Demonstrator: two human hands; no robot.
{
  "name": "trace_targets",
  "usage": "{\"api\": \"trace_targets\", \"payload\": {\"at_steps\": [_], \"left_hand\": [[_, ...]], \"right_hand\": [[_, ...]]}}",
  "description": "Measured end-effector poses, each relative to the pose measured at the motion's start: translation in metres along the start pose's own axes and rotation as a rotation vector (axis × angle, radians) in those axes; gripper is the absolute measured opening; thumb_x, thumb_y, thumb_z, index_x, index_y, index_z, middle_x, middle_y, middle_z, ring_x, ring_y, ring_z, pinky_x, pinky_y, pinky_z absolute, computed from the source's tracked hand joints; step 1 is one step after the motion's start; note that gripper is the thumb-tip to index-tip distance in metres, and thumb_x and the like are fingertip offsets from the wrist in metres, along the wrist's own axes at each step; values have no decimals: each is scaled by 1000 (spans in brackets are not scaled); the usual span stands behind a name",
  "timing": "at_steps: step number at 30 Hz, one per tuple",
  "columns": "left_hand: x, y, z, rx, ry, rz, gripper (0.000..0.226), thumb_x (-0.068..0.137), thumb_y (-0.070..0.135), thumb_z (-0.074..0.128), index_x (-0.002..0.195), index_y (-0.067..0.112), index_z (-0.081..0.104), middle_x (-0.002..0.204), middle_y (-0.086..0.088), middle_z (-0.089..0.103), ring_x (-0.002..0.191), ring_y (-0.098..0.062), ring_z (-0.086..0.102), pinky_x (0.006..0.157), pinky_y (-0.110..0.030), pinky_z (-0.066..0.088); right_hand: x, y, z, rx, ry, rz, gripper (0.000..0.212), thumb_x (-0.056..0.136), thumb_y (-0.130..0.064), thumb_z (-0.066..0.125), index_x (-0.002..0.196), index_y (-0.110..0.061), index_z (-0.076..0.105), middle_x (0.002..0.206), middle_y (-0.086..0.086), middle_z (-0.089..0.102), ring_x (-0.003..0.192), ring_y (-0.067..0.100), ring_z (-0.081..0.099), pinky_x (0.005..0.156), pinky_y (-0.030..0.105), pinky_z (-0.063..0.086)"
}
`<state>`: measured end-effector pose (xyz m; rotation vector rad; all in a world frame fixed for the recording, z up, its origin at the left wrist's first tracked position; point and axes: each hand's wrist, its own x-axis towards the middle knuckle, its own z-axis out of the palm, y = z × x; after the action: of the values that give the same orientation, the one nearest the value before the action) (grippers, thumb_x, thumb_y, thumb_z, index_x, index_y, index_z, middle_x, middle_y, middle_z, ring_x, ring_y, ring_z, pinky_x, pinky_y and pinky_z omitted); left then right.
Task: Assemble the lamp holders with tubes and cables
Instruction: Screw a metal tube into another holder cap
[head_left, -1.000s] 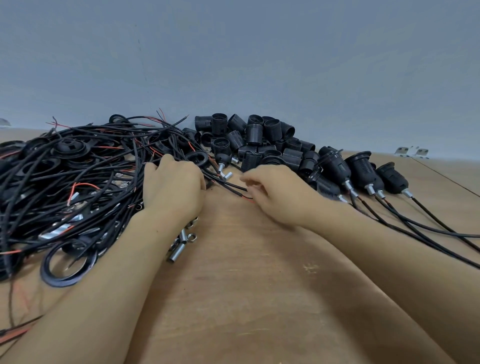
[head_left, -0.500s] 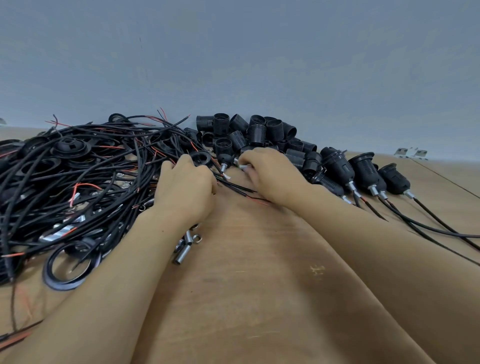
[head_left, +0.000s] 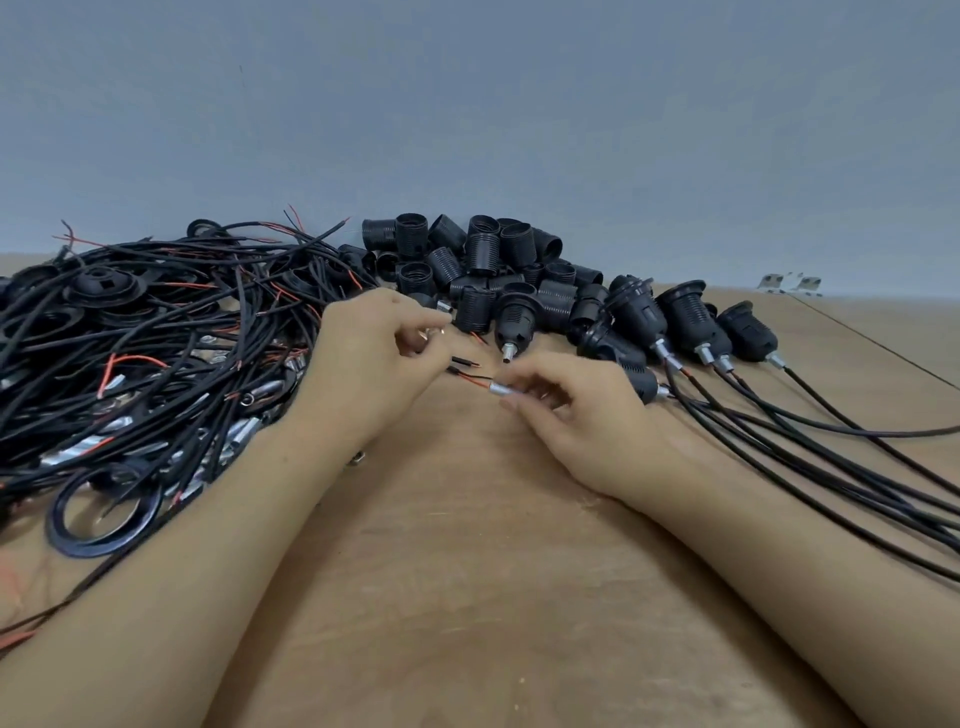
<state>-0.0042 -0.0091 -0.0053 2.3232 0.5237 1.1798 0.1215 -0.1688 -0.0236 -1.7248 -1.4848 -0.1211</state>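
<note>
- The right hand is pinching a small metal tube between thumb and curled fingers, just above the wooden table; thin red and black wires are sticking out of the tube's left end
- The left hand is curling its fingers near those wire ends, pinching something small and shiny; what it is, I cannot tell
- A tangle of black cables is lying left of the hands; loose black lamp holders are piling up behind them
- Assembled holders with cables are lying in a row to the right; their cables are trailing toward the near right edge
</note>
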Motion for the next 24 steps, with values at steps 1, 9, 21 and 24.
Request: {"api": "trace_targets", "payload": {"at_steps": [1, 9, 21, 24], "left_hand": [[-2, 3, 3, -93, 14, -43, 18, 80, 16, 73, 95, 23, 79, 80, 7, 70, 68, -3, 61, 74, -21, 51], [-13, 22, 25, -906, -156, -434, 14, 85, -3, 69, 92, 7, 77, 82, -13, 75, 76, -20, 71, 72, -24, 58], [-10, 9, 34, -1086, -320, -535, 22, 78, 12, 72, 96, 2, 78, 94, -18, 74, 82, -17, 70, 77, -23, 56], [-9, 8, 34, -1099, -336, -574, 21, 80, 12, 72, 96, 1, 78, 92, -17, 74, 79, -15, 70, 74, -22, 56]], "right_hand": [[1, 4, 0, 65, 28, 60, 12, 91, -8, 68, 102, -10, 72, 87, 1, 69, 77, 14, 63, 72, 29, 53], [5, 8, -13, 588, 182, 244, 4, 88, -6, 70, 92, -7, 72, 72, 10, 71, 61, 19, 67, 58, 27, 56], [6, 10, -5, 433, 206, 183, 14, 88, -7, 73, 93, -20, 73, 86, -2, 74, 78, 15, 72, 72, 27, 59], [6, 10, -6, 281, 201, 88, 12, 88, -7, 72, 95, -16, 74, 88, -6, 73, 83, 14, 70, 75, 37, 60]]}}
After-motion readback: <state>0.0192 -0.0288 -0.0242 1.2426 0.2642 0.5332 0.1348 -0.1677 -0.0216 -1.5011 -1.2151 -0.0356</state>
